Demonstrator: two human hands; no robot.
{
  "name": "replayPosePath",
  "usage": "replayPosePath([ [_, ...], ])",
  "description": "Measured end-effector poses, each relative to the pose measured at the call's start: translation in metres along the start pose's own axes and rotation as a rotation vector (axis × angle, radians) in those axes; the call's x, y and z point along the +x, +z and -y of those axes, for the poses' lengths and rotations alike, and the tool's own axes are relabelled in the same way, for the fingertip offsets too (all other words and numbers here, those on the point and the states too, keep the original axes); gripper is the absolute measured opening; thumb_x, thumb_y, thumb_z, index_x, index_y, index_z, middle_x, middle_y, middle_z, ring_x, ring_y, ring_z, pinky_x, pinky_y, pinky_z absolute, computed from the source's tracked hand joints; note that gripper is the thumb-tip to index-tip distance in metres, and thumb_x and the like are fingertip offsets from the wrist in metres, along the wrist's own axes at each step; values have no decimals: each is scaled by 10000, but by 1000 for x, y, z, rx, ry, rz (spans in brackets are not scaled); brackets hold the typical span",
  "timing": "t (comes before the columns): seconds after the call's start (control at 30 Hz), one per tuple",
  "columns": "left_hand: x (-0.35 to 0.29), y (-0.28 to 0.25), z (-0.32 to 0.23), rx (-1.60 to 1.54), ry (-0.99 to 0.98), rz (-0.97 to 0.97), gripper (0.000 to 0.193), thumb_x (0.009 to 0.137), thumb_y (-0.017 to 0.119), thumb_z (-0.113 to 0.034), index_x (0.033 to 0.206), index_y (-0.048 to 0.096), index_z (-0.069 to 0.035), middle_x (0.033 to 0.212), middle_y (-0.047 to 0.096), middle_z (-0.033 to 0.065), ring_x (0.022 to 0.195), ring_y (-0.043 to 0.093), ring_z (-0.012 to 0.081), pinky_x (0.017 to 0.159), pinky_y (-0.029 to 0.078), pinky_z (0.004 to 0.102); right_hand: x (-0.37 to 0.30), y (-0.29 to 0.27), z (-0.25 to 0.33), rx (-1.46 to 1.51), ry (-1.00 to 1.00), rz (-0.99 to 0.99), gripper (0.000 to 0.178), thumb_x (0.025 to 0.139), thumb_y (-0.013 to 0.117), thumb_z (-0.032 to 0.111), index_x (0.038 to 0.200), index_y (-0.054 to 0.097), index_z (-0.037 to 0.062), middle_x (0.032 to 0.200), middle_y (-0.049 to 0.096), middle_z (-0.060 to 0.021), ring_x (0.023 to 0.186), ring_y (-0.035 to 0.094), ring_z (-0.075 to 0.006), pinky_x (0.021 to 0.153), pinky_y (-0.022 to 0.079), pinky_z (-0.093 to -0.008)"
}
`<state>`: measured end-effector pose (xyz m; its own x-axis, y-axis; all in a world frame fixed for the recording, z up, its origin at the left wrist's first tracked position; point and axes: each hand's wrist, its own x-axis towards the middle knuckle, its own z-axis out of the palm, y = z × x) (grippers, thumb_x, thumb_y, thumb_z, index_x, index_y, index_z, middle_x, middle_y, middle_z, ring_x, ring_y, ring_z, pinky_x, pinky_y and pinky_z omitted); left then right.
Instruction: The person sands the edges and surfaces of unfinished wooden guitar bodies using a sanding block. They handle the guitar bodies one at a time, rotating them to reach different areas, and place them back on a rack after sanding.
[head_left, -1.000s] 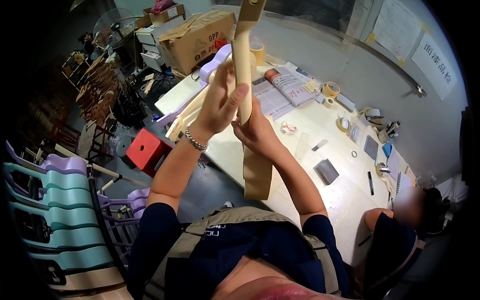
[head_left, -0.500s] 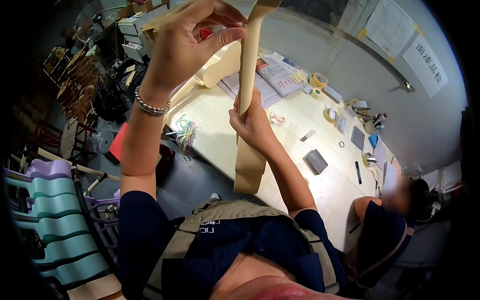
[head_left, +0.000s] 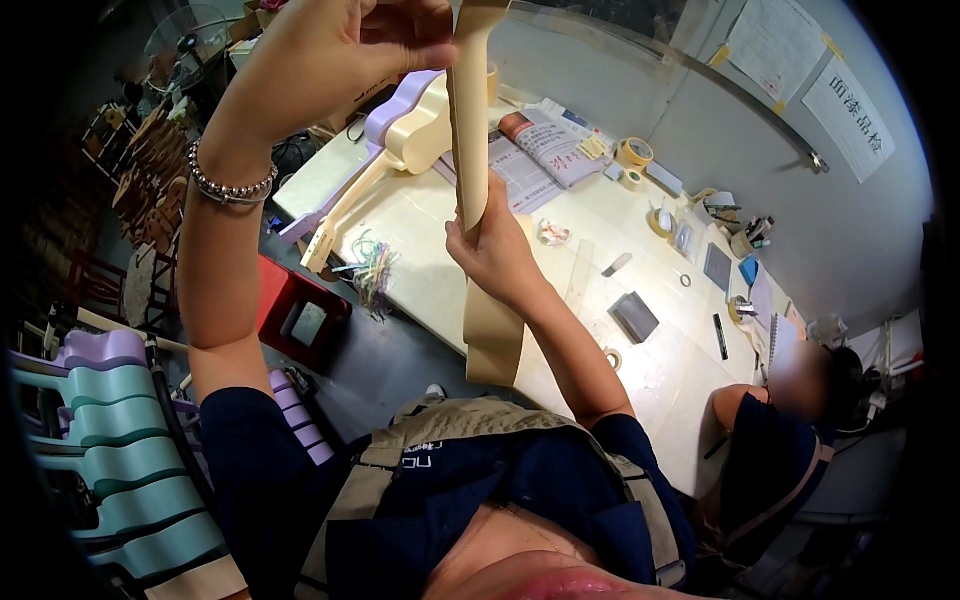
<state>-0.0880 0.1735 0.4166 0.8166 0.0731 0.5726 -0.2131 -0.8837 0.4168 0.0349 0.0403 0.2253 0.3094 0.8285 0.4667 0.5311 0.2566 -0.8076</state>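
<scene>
An unfinished cream ukulele (head_left: 495, 345) stands upright before me, edge-on, its body low over the table's front edge and its neck rising to the top of the picture. My right hand (head_left: 492, 245) is wrapped round the neck close to the body. Higher up, my left hand (head_left: 385, 45) has thumb and fingers pinched together at the neck's left edge. Whatever lies between those fingertips is too small to make out. Behind, a second cream ukulele (head_left: 418, 140) and a purple ukulele (head_left: 400, 105) lie on the table.
On the white table (head_left: 560, 335) are a newspaper (head_left: 550, 150), tape rolls (head_left: 634, 153), a grey block (head_left: 633, 318) and a bundle of coloured strips (head_left: 370, 270). A co-worker (head_left: 770, 450) sits at the right. Teal ukuleles (head_left: 130, 450) hang racked at lower left, near a red bin (head_left: 290, 310).
My left hand and forearm have shifted left and slightly up, uncovering the purple ukulele and red bin. The held ukulele's neck has moved a little left, with my right hand still round it.
</scene>
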Motion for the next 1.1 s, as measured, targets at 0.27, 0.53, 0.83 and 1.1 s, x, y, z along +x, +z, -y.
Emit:
replayPosePath([
  [0.27, -16, 40, 3, 186, 148, -375, 137, 829, 635, -25, 929, 567, 40, 883, 581, 64, 837, 578, 106, 779, 477, 251, 1, -3, 1, -59, 20, -13, 667, 797, 564, 51, 1357, 205, 93, 864, 538, -147, 667, 586, -243, 649, 473, -374],
  [0.53, -18, 56, 19, 71, 266, -593, 241, 775, 654, 67, 1007, 590, 74, 987, 591, 102, 903, 624, 164, 819, 529, 270, 3, -4, 7, 26, 114, 22, 637, 812, 560, 48, 1347, 217, 81, 908, 476, -121, 768, 545, -229, 698, 463, -349],
  [0.83, 1, 17, -5, 263, 318, -161, 162, 757, 677, 41, 900, 601, 43, 932, 602, 60, 859, 615, 123, 782, 515, 245, 3, -2, -7, -76, -28, -60, 693, 783, 565, 51, 1371, 201, 79, 1057, 538, -189, 645, 610, -265, 641, 487, -376],
  [1.1, 7, 2, -16, 321, 333, -222, 170, 648, 785, -57, 759, 671, 3, 761, 649, 64, 681, 619, 150, 620, 501, 257, 2, 0, 4, -18, 22, -41, 679, 777, 562, 38, 1362, 220, 90, 926, 560, -183, 664, 604, -288, 648, 476, -391],
])
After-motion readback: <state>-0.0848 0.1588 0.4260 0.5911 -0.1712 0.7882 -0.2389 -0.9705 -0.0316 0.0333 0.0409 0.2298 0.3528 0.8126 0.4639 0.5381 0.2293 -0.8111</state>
